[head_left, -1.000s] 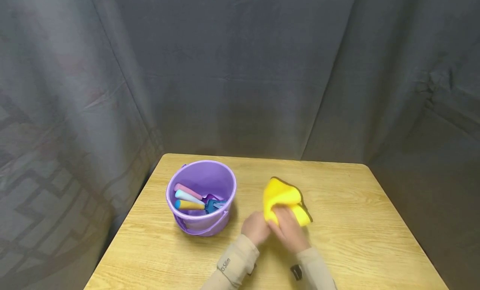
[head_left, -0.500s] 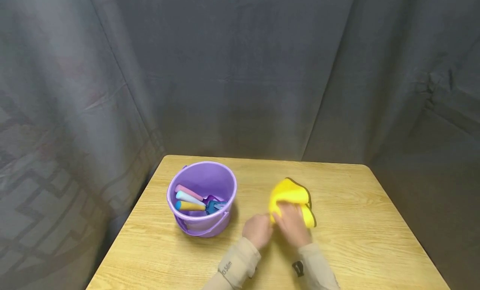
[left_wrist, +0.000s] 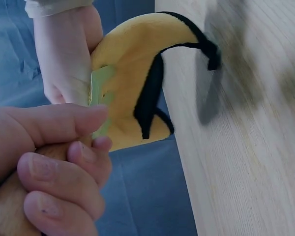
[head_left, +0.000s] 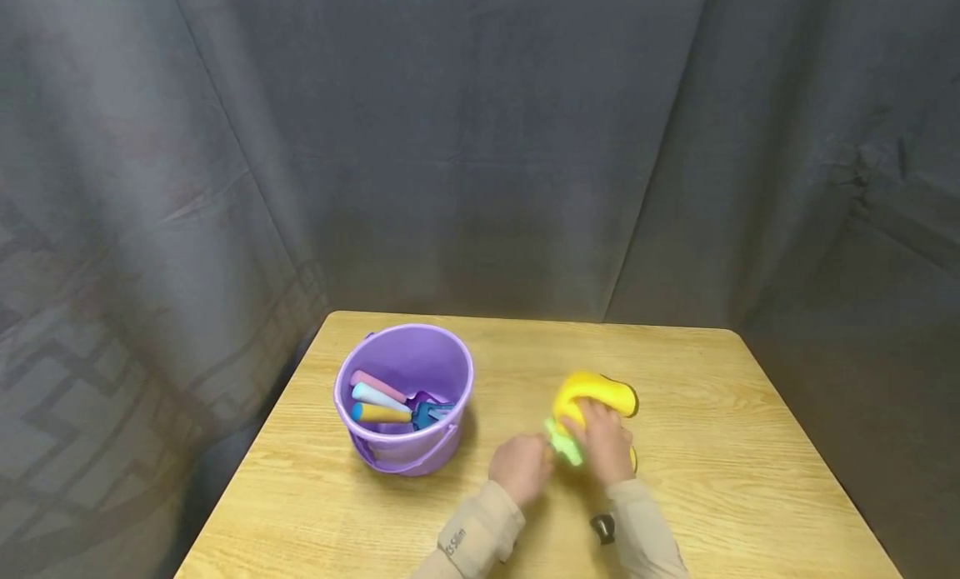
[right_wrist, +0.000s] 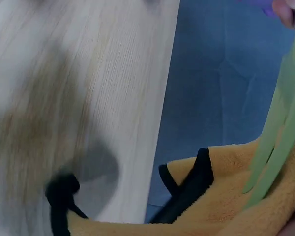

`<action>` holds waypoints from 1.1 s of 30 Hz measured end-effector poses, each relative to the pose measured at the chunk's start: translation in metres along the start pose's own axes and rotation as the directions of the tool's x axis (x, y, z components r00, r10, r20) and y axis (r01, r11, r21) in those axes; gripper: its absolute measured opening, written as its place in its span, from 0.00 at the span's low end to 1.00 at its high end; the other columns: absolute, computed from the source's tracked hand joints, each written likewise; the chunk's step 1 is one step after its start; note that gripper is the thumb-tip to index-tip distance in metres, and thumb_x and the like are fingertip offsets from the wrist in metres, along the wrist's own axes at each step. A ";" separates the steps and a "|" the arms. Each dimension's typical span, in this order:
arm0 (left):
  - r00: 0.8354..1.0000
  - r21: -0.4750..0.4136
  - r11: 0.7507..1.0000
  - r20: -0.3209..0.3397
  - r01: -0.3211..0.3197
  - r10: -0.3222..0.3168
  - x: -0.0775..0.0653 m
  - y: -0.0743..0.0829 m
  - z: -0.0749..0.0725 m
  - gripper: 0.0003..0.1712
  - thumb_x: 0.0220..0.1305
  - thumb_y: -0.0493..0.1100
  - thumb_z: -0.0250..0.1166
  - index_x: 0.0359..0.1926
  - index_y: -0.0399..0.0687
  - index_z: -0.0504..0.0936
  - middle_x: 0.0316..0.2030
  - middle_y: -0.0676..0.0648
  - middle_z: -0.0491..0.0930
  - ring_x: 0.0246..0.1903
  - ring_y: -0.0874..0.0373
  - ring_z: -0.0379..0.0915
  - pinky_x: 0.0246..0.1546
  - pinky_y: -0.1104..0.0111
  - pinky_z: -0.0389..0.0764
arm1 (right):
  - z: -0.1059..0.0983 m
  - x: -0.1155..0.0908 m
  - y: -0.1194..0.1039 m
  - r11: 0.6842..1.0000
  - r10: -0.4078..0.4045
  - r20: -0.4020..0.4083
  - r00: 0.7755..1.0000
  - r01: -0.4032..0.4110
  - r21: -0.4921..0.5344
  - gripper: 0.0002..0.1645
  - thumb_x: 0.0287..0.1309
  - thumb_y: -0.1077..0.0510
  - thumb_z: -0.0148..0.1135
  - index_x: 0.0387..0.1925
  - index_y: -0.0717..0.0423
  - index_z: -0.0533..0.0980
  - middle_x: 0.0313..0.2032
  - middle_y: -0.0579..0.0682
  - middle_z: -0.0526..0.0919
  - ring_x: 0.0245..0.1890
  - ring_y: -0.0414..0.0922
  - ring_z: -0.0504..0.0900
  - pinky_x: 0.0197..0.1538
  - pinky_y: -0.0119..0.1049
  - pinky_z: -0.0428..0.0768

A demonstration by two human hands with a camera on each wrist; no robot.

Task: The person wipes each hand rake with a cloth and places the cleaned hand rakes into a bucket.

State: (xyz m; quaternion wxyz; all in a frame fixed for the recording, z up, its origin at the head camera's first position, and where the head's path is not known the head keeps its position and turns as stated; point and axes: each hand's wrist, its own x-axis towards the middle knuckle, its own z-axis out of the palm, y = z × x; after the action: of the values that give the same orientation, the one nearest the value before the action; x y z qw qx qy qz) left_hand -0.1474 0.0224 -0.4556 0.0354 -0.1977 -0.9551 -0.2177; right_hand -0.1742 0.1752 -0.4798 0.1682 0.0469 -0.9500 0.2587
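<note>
My left hand (head_left: 521,466) grips a small garden fork by its light wooden-looking handle (left_wrist: 12,206), fingers curled round it. The fork's green tines (head_left: 564,443) point toward my right hand; the right wrist view shows them long and flat, with gaps between. My right hand (head_left: 606,446) holds a yellow cloth (head_left: 596,389) with a dark edge, bunched behind and around the tines (right_wrist: 280,147). In the left wrist view, the cloth (left_wrist: 128,73) lies against the green head and hangs in a fold. The right fingertips are partly hidden by the cloth.
A purple bucket (head_left: 401,454) stands on the left of the wooden table (head_left: 697,446). Inside it lie garden tools with pink, pale blue and yellow handles (head_left: 382,413). Grey curtains (head_left: 480,146) hang behind and at the sides.
My right hand and the cloth have shifted right, and the cloth has bunched up lower. The fork's green tines now show between my hands. My left hand has moved slightly right.
</note>
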 end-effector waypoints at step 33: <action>0.999 -0.125 0.992 0.033 0.035 -0.031 0.000 0.000 -0.009 0.06 0.54 0.45 0.62 0.25 0.49 0.75 0.15 0.55 0.68 0.14 0.63 0.62 0.13 0.74 0.64 | -0.021 -0.011 0.048 0.775 0.481 0.070 0.874 -0.461 0.432 0.36 0.65 0.43 0.37 0.54 0.74 0.63 0.54 0.73 0.63 0.55 0.65 0.62 0.57 0.54 0.61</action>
State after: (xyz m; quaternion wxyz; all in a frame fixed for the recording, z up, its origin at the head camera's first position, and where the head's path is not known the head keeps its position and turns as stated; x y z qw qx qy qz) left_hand -0.1473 0.0181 -0.4474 0.0045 -0.1872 -0.9431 -0.2747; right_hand -0.1663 0.2278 -0.4893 0.1045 -0.1616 -0.8449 0.4991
